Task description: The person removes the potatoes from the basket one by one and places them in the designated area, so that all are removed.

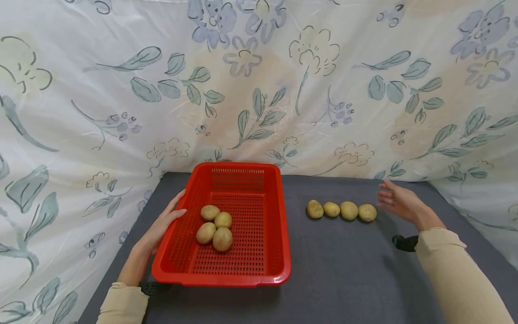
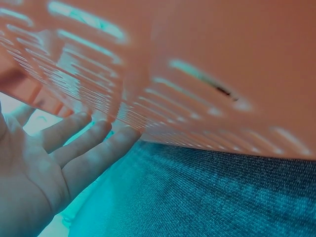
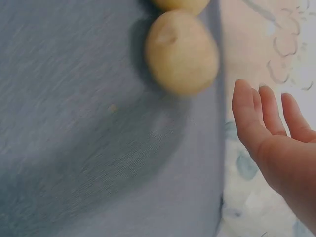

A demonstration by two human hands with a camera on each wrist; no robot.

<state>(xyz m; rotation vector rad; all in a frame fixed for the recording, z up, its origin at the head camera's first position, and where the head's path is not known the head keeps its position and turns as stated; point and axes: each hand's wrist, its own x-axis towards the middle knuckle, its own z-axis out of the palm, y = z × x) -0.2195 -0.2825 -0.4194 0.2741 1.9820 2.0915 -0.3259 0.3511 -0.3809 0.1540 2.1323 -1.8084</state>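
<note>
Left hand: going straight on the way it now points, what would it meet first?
Probably the red basket: the left hand aims its fingers at the slotted wall, though whether they touch it is unclear.

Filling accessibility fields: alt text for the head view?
Red basket holding four potatoes, a person's left hand at its left side; an empty right hand hovers by the right end of a row of four more potatoes on a dark table.
</note>
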